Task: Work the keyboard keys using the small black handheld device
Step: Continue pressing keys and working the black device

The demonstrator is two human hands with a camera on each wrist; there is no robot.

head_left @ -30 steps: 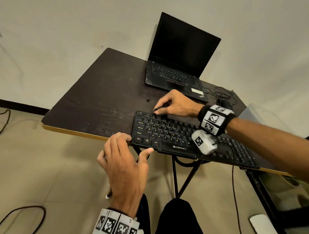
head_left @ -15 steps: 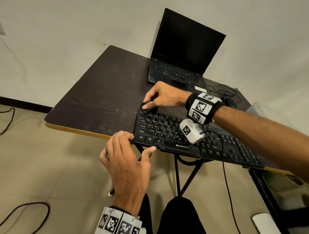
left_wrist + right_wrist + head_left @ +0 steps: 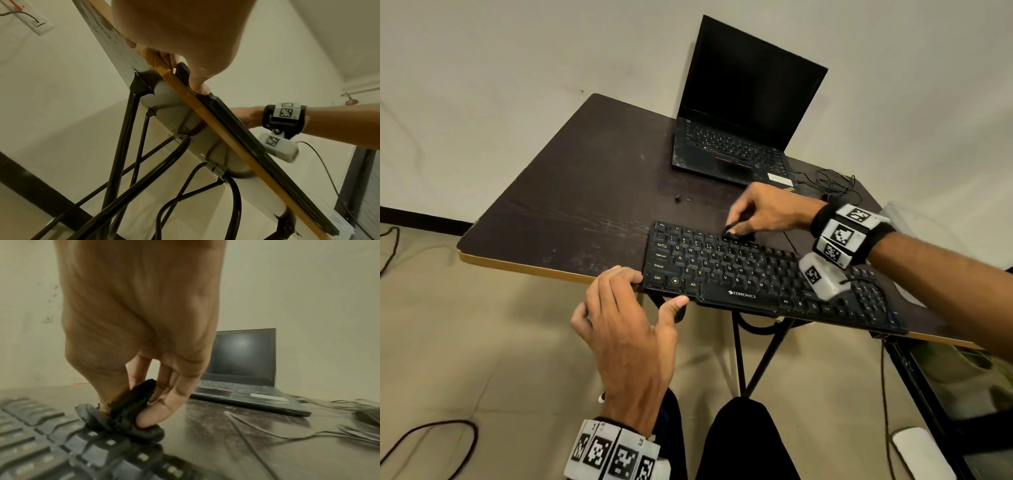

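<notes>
Pinching the small black device (image 3: 131, 404) onto the keyboard's (image 3: 739, 270) top row, the right hand (image 3: 767, 210) works while the left hand (image 3: 626, 329) grips the keyboard's near corner.

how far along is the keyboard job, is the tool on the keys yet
Done: the right hand has a pinching grip on the small black device, and the left hand steadies the keyboard at its near left corner.
In hand: the device sits on the top key row, at the far edge.
Left: the rows nearer the person; the pictures cannot show which keys have been worked.
</notes>
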